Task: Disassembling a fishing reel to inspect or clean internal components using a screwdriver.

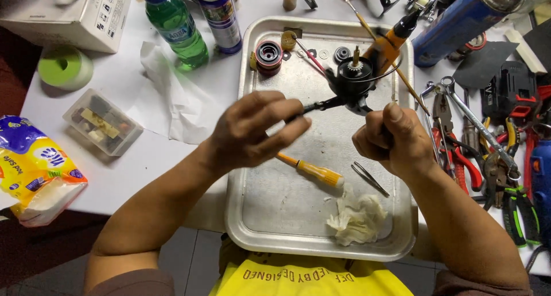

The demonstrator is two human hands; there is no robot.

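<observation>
Both hands raised over a shallow rectangular steel tray [252, 204] on a white table [143, 152].

Right hand [393, 141]: closed in a fist around the stem of a black fishing-reel body [351, 81], which stands above and slightly left of the knuckles. A small brass toothed shaft points up from its top.

Left hand [258, 127]: fingers pinched narrow on a thin black handle arm [324, 105] that juts from the reel's lower left. The arm's long axis runs from the left fingertips up and right into the reel body. The left hand is at the free end, the right hand just below the body.

In the tray:
- orange-handled screwdriver [313, 171] lying under the left hand
- steel tweezers [370, 179] beside it
- crumpled white tissue [357, 218] near the front rim
- black-and-red spool [268, 56] at the far left corner
- small washers, too small to tell apart

Packages:
- green plastic bottle with blue cap [175, 23] and a blue-grey spray can [220, 15], upright, past the tray's far left corner
- white cardboard box [69, 15], top left
- clear plastic parts box [103, 122], left
- yellow-and-blue soft tissue pack [34, 170], at the left edge
- large blue canister [459, 20], top right

Red-handled pliers [453, 152] and other tools lie right of the tray.
</observation>
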